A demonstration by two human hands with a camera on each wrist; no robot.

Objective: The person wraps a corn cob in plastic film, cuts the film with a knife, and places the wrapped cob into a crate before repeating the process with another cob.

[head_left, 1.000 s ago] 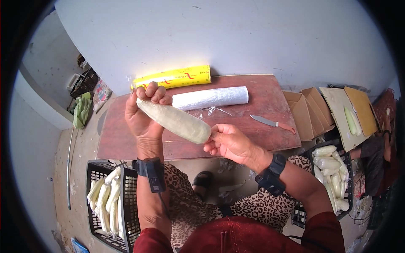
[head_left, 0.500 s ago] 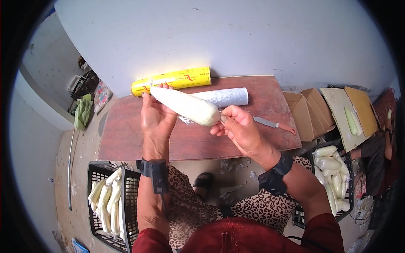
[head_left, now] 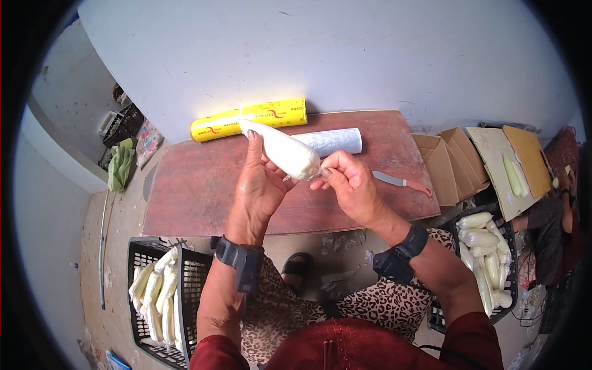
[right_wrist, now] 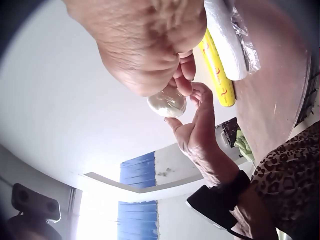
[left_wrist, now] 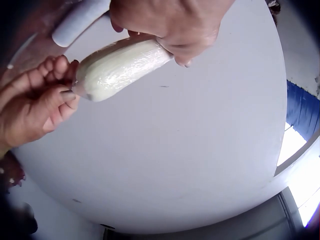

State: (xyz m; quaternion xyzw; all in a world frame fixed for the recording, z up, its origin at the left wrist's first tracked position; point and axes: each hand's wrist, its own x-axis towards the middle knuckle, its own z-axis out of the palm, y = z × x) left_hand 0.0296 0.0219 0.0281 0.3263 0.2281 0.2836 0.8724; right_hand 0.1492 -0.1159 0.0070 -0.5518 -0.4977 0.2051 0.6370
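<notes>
A pale, gourd-like vegetable (head_left: 288, 154), tightly wrapped in clear film, is held above the table. My left hand (head_left: 264, 188) grips it from the left, thumb along its upper side and fingers beneath. My right hand (head_left: 356, 190) pinches the gathered film at the blunt near end. In the left wrist view, the wrapped vegetable (left_wrist: 125, 70) looks glossy, with the right hand's fingertips (left_wrist: 67, 95) at its film end. From the right wrist, only its rounded end (right_wrist: 169, 103) shows between the hands.
Behind lie a yellow printed roll (head_left: 246, 119) and a white film roll (head_left: 336, 142). A knife (head_left: 401, 182) rests at the right of the red-brown table (head_left: 185, 191). Black crates (head_left: 195, 290) of wrapped vegetables stand either side; cardboard (head_left: 450, 163) is beyond the table's right end.
My left hand has shifted from curling over the vegetable's far end to gripping its side, moving right. The vegetable has turned and now points more away. My right hand has risen slightly, still pinching.
</notes>
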